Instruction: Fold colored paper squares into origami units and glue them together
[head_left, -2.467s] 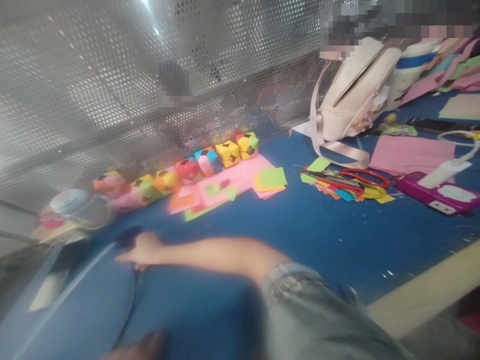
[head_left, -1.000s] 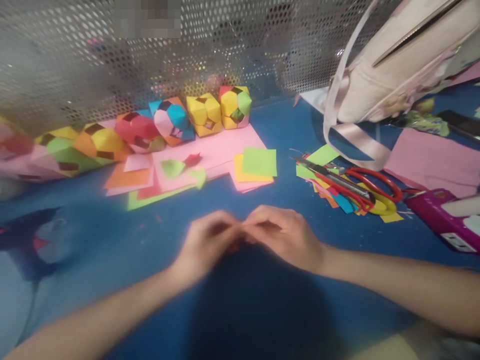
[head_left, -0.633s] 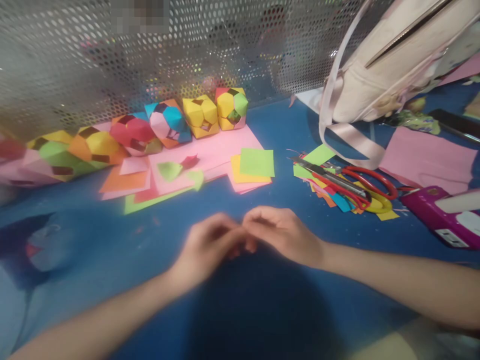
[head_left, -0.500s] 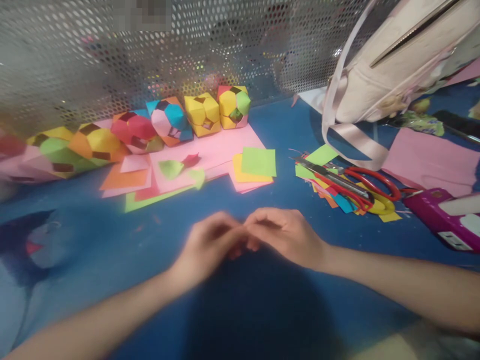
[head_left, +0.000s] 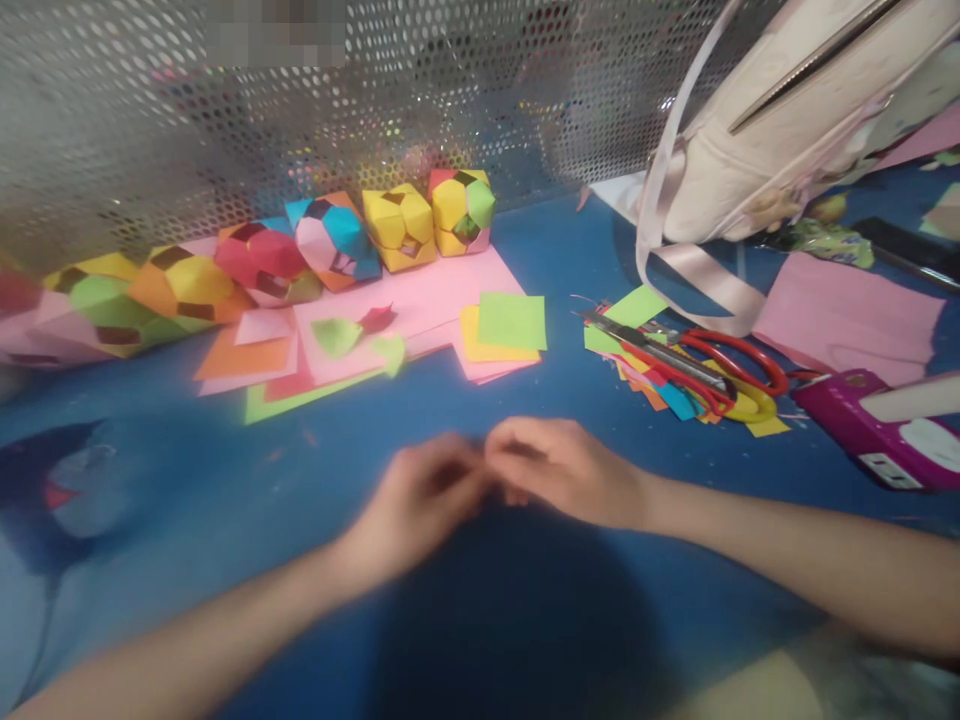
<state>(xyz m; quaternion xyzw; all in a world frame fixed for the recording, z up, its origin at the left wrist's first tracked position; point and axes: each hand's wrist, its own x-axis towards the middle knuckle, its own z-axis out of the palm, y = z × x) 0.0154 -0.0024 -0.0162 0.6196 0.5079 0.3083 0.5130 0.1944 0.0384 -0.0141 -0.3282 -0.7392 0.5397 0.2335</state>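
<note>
At the far left of the desk [head_left: 247, 480] lies a blurred dark blue gun-shaped tool [head_left: 41, 490] with a cord. Behind it, folded paper balls [head_left: 262, 262] run in a row along the perforated panel [head_left: 135, 130]. The left forearm slants up from the lower left corner; the left hand [head_left: 424, 505] is slightly blurred, fingers curled, thumb pointing right. At centre, its fingertips come up close to those of the right hand [head_left: 566, 475], which is bent inward, index finger arched over the thumb, forearm reaching in almost level from the right edge. Whether either hand pinches something cannot be told; the fingers hide it. Just beyond them sits a stack of square papers [head_left: 512, 322], green uppermost. To its right, red-handled scissors [head_left: 675, 362] lie across paper scraps [head_left: 679, 400], beside a purple box [head_left: 870, 430]; a pale bag [head_left: 750, 170] stands behind.
</note>
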